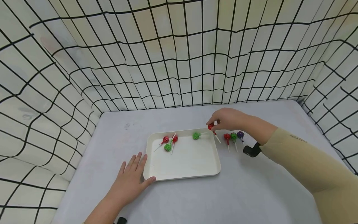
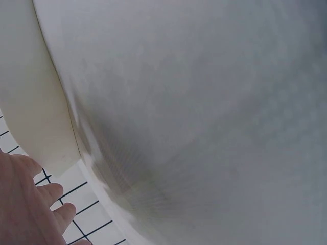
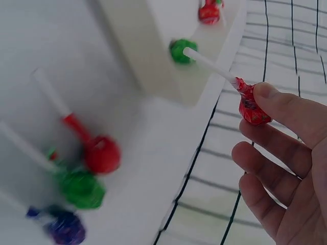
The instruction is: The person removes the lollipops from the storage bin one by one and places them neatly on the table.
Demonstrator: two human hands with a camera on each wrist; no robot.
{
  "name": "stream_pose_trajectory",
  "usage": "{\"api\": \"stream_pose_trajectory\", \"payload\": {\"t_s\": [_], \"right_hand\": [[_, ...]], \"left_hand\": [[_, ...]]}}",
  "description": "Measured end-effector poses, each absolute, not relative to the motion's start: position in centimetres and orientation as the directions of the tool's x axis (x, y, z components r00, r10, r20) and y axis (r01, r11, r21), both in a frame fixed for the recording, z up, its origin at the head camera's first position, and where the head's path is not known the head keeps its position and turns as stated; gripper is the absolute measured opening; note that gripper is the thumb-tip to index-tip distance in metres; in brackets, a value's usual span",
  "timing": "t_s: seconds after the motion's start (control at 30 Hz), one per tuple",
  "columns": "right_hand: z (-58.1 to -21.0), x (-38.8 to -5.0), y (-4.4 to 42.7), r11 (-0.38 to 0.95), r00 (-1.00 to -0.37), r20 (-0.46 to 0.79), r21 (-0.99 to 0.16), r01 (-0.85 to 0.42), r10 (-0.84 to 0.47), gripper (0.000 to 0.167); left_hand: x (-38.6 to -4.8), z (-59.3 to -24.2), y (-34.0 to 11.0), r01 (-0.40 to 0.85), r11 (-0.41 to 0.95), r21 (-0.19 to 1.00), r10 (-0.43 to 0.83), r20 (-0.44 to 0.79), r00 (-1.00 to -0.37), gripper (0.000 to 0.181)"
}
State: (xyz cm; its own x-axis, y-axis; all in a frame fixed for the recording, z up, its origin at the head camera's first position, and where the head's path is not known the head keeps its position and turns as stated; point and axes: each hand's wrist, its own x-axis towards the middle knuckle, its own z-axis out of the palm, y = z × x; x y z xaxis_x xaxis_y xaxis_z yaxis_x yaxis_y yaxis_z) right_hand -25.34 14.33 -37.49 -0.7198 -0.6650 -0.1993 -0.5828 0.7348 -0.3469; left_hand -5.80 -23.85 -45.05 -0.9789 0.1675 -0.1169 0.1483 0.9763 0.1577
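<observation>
The right hand (image 1: 230, 119) pinches a red lollipop (image 1: 211, 127) by its wrapped head, just beyond the right rim of a white tray (image 1: 181, 178); its white stick points down and right. In the right wrist view the thumb and forefinger of the right hand (image 3: 286, 153) hold that red lollipop (image 3: 253, 107). The left hand (image 1: 130, 180) lies with spread fingers at the tray's left edge, its thumb by the lower left corner. Inside the tray, two red lollipops (image 1: 166, 139) and a green one (image 1: 167, 147) lie together at the left, and another green lollipop (image 1: 196, 136) near the far rim.
Right of the tray, a red lollipop (image 1: 227, 136), a green one (image 1: 233, 136) and a purple one (image 1: 240, 134) lie in a row on the white table (image 1: 195, 202). A white wall with a black grid stands behind and at both sides.
</observation>
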Motion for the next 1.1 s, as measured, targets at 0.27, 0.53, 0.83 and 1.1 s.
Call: {"api": "stream_pose_trajectory", "payload": {"t_s": [0.27,0.53,0.83,1.1], "right_hand": [[-39.0,-25.3,20.5,0.788,-0.773,-0.226,-0.361,-0.498,-0.593,0.032],[-39.9,-25.0,25.0,0.841,-0.837,-0.210,-0.339,-0.421,-0.504,0.032],[-41.4,-25.0,26.6,0.876,-0.845,-0.304,-0.353,-0.329,-0.440,0.031],[-43.4,-25.5,27.5,0.887,-0.824,-0.384,-0.369,-0.277,-0.416,0.027]], "left_hand": [[-5.6,-45.4,-24.2,0.144,0.978,0.150,0.161,-0.105,-0.981,0.100],[-5.8,-45.6,-24.4,0.149,0.979,0.139,0.164,-0.107,-0.981,0.102],[-5.8,-45.4,-24.3,0.158,0.978,0.138,0.171,-0.089,-0.981,0.103],[-5.9,-45.4,-24.1,0.160,0.976,0.147,0.175,-0.092,-0.980,0.101]]}}
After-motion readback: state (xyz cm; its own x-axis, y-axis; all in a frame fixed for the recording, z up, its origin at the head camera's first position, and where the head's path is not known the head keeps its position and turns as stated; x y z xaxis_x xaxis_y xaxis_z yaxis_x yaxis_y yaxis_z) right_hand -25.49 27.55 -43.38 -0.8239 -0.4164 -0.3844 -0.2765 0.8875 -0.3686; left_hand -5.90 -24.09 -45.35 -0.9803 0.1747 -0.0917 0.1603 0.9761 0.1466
